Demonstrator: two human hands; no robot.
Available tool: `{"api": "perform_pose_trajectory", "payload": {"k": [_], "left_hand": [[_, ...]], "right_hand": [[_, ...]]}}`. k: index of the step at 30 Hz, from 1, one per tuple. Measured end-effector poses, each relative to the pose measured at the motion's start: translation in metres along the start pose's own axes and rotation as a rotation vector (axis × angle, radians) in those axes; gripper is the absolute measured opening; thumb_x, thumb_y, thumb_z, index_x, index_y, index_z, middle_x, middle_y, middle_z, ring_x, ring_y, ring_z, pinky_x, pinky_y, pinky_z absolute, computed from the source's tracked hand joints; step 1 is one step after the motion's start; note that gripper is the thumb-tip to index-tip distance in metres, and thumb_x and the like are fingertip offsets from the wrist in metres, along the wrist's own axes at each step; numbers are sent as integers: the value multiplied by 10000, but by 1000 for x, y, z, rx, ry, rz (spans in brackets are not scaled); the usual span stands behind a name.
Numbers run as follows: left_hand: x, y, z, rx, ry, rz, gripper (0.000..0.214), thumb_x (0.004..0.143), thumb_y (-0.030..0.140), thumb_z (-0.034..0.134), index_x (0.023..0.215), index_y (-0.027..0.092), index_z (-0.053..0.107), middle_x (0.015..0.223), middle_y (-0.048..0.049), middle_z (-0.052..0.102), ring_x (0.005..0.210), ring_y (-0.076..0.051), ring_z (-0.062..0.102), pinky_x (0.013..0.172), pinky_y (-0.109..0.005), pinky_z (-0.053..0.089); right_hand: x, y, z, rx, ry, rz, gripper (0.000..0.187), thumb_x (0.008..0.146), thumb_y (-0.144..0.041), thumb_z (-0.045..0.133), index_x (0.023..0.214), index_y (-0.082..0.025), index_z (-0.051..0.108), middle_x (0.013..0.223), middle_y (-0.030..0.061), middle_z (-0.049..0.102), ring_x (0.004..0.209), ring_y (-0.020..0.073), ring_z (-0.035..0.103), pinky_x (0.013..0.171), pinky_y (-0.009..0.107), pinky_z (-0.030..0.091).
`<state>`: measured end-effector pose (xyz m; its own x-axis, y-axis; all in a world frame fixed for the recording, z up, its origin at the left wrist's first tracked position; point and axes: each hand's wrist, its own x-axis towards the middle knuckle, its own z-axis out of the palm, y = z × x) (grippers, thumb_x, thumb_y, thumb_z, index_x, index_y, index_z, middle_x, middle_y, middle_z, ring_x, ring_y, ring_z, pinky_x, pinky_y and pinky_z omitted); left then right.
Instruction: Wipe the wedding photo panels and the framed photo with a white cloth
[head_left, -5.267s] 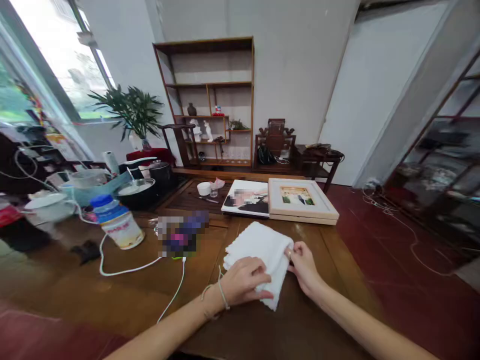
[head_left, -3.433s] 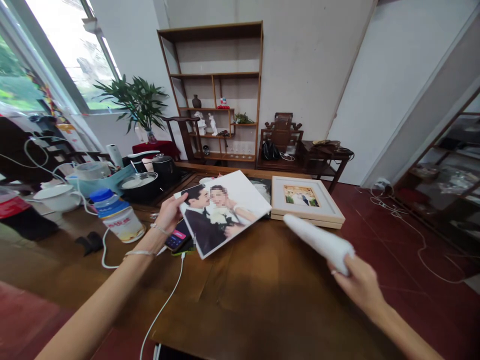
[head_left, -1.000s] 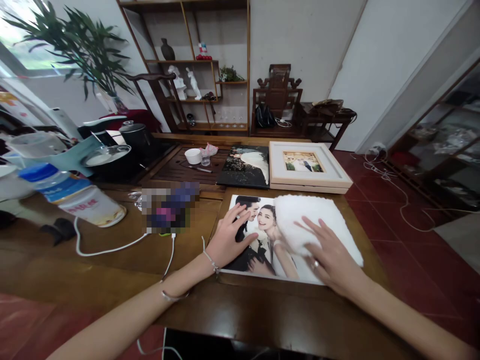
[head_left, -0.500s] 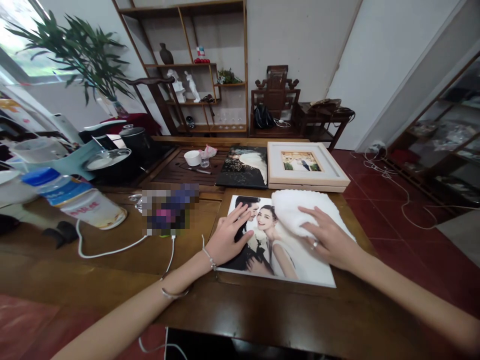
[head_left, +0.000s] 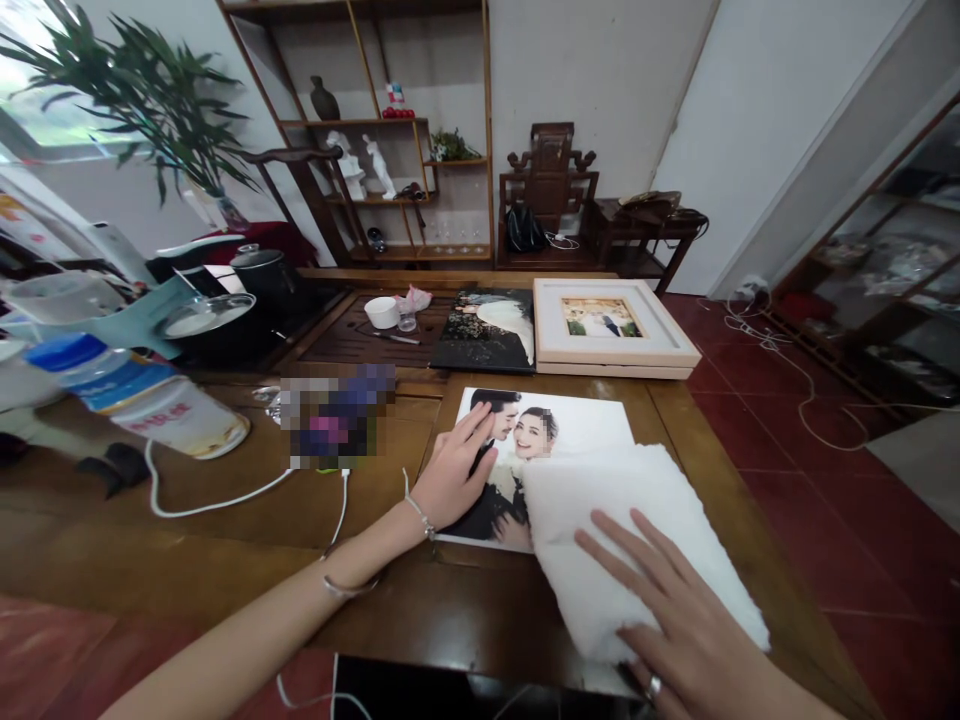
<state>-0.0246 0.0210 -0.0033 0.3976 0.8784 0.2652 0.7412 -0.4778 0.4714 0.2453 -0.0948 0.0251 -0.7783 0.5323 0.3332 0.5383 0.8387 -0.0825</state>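
Note:
A wedding photo panel lies flat on the wooden table, showing a couple pressed close together. My left hand rests on its left side, fingers stretched out over the printed picture. A folded white towel covers the panel's lower right part and hangs over toward the table's front edge. On top of the towel lies my right hand, its fingers spread and a ring on one of them. The panel's lower right corner is hidden under the towel.
Behind the panel sit a pale wooden picture frame and a dark photo panel. To the left are a blurred-out object with white cables, a plastic container with a blue cap, and a lidded black pot.
My right hand has moved toward me with the towel, from the panel's upper right to its lower right. The towel appears more spread out. My left hand stays nearly in place.

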Motion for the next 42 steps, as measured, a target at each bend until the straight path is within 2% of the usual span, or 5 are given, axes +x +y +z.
{"api": "perform_pose_trajectory", "payload": {"k": [11, 22, 34, 38, 42], "left_hand": [[0, 0, -5, -21, -29, 5, 481, 925, 326, 421, 1389, 210, 366, 1491, -130, 311, 1385, -274, 270, 1043, -508, 328], [-2, 0, -3, -84, 3, 21, 493, 927, 311, 430, 1406, 233, 344, 1476, -105, 349, 1400, -257, 236, 1078, -483, 288], [0, -1, -3, -98, 40, 62, 444, 913, 294, 462, 1352, 236, 431, 1451, -112, 389, 1382, -256, 283, 1065, -504, 317], [0, -1, -3, -130, 59, 67, 467, 883, 278, 511, 1343, 232, 445, 1444, -103, 401, 1380, -254, 288, 1069, -505, 324], [0, -3, -1, -156, 90, 87, 465, 867, 264, 535, 1326, 240, 468, 1435, -98, 414, 1376, -258, 298, 1072, -503, 330]], "right_hand": [[49, 111, 4, -78, 82, 145, 190, 817, -131, 470, 916, -159, 629, 1183, 198, 596, 1261, 306, 430, 998, 589, 364], [11, -1, 4, 20, 17, 0, 88, 657, -107, 545, 618, -173, 502, 1471, 155, 317, 1336, 414, 248, 1020, 689, 235], [55, 104, 5, -122, 63, 96, 186, 823, -148, 470, 927, -175, 622, 1252, 169, 562, 1263, 314, 420, 975, 571, 389], [51, 96, 8, -117, 89, 128, 168, 811, -118, 465, 883, -157, 612, 1269, 193, 541, 1292, 327, 380, 992, 597, 364], [33, 48, 8, -73, 86, 94, 140, 763, -89, 485, 804, -161, 598, 1350, 190, 474, 1335, 358, 291, 1006, 643, 311]]}}
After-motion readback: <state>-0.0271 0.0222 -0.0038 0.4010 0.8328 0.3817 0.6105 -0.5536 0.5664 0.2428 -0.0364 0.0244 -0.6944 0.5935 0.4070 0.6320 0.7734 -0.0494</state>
